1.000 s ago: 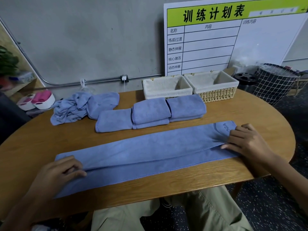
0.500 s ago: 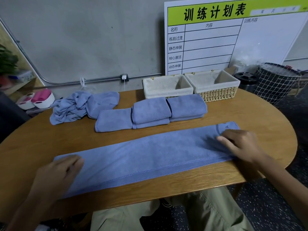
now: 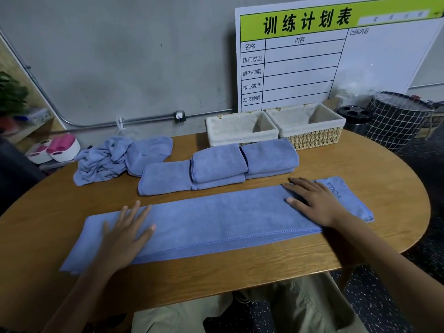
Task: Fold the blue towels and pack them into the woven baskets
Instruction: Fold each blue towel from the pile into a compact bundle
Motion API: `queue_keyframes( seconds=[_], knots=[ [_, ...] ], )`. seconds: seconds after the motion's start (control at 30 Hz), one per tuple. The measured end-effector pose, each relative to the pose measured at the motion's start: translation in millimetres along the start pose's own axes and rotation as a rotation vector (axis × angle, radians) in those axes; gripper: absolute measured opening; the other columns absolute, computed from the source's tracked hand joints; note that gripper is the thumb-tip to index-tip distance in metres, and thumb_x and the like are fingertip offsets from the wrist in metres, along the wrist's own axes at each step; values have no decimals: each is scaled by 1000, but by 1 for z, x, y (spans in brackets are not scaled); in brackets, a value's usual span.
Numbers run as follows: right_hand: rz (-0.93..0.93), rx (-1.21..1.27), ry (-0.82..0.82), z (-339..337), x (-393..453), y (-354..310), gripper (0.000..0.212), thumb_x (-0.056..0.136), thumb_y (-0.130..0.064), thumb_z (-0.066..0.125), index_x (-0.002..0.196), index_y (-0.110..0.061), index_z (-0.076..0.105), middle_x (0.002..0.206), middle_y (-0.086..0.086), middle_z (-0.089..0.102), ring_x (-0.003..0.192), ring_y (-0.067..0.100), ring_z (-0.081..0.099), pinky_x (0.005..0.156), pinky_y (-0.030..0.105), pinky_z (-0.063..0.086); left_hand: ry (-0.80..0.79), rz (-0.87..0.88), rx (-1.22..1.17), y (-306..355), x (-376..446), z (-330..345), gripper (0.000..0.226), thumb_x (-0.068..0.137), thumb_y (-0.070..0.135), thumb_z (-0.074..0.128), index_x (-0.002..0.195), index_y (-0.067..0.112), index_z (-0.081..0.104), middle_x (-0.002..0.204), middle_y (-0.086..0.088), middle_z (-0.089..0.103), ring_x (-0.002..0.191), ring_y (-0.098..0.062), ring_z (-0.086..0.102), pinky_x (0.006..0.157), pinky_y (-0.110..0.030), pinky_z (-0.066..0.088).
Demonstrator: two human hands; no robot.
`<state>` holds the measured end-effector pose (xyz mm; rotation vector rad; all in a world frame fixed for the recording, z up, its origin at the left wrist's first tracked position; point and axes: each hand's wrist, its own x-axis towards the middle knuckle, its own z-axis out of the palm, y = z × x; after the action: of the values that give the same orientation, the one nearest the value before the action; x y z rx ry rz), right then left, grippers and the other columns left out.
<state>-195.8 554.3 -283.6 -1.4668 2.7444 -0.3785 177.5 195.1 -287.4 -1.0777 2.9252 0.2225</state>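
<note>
The only writing on the task stuff is "YOGA" stitched on the right end of the long blue towel (image 3: 216, 227), just past the right hand (image 3: 314, 203). Behind the table there's a whiteboard (image 3: 336, 56) with a green header reading 训练计划表, a column of row labels (名称, 练前过渡, 静态伸展, 核心激活, 动态伸展), plus 内容 and 训练内容 along the top.

The towel is folded into a long strip lying flat across the near part of the wooden table (image 3: 360, 164), stitched edge toward the person. Left hand (image 3: 125, 234) is palm-down on the left part of the strip, fingers straight and fanned apart, gripping nothing. Right hand is flat on the right part, fingers extended and slightly spread, thumb out to the side, also just pressing.

Behind the strip sit three folded towels (image 3: 216, 167) in a row, the right two looking like stacks, and a crumpled towel heap (image 3: 115, 159) at the left. Two lined woven baskets (image 3: 310, 138) stand side by side at the far edge, nothing visible inside them.
</note>
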Motion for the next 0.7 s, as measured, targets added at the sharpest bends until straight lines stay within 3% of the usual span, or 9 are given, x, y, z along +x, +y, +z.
queue_keyframes(
  seconds=[0.17, 0.27, 0.33, 0.4, 0.5, 0.7],
  knots=[
    [80, -8, -30, 1, -12, 10, 82, 81, -81, 5, 153, -46, 23, 164, -16, 15, 152, 10, 5, 121, 41, 6, 15, -28, 27, -14, -10, 3, 103, 63, 93, -9, 155, 48, 3, 164, 17, -10, 155, -20, -4, 118, -63, 6],
    [45, -39, 92, -5, -13, 6, 78, 88, -77, 11, 148, -39, 41, 158, -10, 33, 147, 18, 26, 117, 45, 20, 72, 0, -22, -11, -9, -2, 95, 75, 87, 4, 157, 42, 20, 168, 10, 4, 155, -24, 6, 116, -64, 13],
    [-75, 2, 265, -7, -16, -8, 71, 95, -72, 20, 134, -29, 60, 142, -3, 54, 130, 26, 50, 105, 45, 36, 216, 166, -114, 1, -10, -5, 83, 89, 81, 18, 147, 30, 48, 162, 3, 30, 148, -27, 31, 112, -62, 28],
    [-283, 129, 340, -4, -21, -31, 55, 100, -61, 37, 121, -23, 69, 127, -2, 62, 116, 23, 59, 97, 41, 44, 346, 388, -217, 25, -14, -3, 63, 98, 70, 32, 126, 27, 68, 143, 7, 51, 130, -21, 52, 104, -53, 43],
    [-520, 219, 242, 6, -25, -72, 33, 95, -49, 57, 114, -27, 72, 123, -8, 63, 114, 12, 57, 95, 30, 42, 337, 638, -316, 68, -18, 0, 38, 98, 56, 51, 106, 27, 75, 118, 16, 59, 107, -7, 58, 91, -35, 46],
    [-623, 189, 309, 26, -26, -88, 21, 93, -43, 65, 100, -25, 74, 102, -8, 62, 92, 15, 59, 78, 35, 46, 329, 691, -414, 82, -14, 14, 26, 92, 51, 65, 99, 30, 78, 98, 18, 59, 90, -5, 57, 77, -26, 46]
  ],
)
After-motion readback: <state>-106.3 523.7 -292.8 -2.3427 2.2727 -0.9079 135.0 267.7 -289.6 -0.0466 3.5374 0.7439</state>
